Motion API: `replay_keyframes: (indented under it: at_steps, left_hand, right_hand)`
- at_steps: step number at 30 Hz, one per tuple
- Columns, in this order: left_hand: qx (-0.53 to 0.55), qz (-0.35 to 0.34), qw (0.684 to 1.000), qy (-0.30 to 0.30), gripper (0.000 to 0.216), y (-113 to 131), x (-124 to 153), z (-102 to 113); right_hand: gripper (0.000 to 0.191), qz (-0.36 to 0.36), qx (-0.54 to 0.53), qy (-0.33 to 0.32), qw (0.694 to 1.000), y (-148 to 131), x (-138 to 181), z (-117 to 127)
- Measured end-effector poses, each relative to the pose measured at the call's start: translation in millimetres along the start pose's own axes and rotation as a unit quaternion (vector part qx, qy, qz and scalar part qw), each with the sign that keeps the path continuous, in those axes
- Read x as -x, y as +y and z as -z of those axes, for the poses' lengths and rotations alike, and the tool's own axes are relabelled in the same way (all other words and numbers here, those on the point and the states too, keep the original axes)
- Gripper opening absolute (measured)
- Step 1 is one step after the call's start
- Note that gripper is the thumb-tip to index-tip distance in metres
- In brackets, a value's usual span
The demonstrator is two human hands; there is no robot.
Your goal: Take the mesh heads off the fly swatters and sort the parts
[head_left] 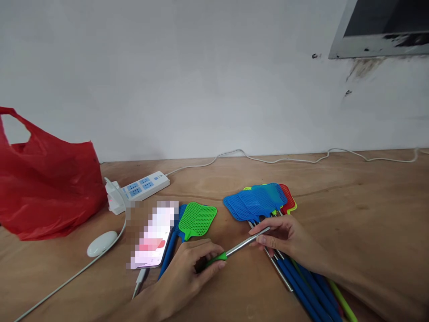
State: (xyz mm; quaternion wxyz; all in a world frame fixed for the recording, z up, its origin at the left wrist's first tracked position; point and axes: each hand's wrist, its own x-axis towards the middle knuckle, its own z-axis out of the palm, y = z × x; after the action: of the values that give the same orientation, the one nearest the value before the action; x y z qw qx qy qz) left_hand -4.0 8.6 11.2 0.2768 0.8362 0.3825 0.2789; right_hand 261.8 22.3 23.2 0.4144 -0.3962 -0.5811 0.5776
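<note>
My left hand (pixel 191 273) is closed round the green grip of a thin metal rod (pixel 239 246). The rod slants up to the right, and my right hand (pixel 284 237) pinches its bare far end between thumb and fingers. A loose green swatter head (pixel 197 219) lies flat on the wooden table (pixel 368 210) just beyond my left hand, partly over a blue swatter. Under my right hand lies a fanned pile of fly swatters (pixel 258 201), mostly blue with a red and a yellow-green one, their handles running toward the lower right.
A phone (pixel 154 239) on a cable lies left of the green head. Farther left are a white power strip (pixel 139 190), a white oval object (pixel 101 243) and a red plastic bag (pixel 47 183). A white cable (pixel 288 158) runs along the wall.
</note>
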Motion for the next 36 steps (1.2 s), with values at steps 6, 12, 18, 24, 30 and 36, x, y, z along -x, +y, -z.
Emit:
replay_keyframes:
  at_steps: [6, 12, 18, 24, 30, 36]
  left_hand:
    - [0.002, 0.002, 1.000, -0.010, 0.015, 4.7, 0.4, 0.7]
    - [-0.027, -0.020, 0.999, -0.004, 0.019, 15.5, -3.1, 11.0]
    - [-0.255, 0.012, 0.965, 0.064, 0.036, -8.8, -2.2, 8.7]
    - [-0.382, 0.048, 0.921, 0.059, 0.056, -21.9, 1.0, 1.8]
    - [-0.348, 0.052, 0.935, 0.040, 0.047, -12.1, -2.4, 4.9]
    - [-0.236, 0.014, 0.972, 0.019, 0.030, -3.8, -6.3, 12.8]
  right_hand:
    - [0.019, -0.008, -0.003, -0.015, 1.000, 1.1, 2.6, -1.5]
    - [0.027, 0.058, -0.024, 0.086, 0.994, -1.2, -3.8, 6.0]
    - [0.023, 0.159, -0.097, 0.236, 0.954, -11.1, -2.2, 19.5]
    - [0.016, 0.239, -0.005, 0.210, 0.948, -11.8, 11.4, 10.8]
    - [0.020, 0.168, 0.023, 0.147, 0.974, -10.1, 7.1, 6.7]
    - [0.021, 0.083, 0.107, 0.046, 0.990, 9.6, 5.3, 4.0]
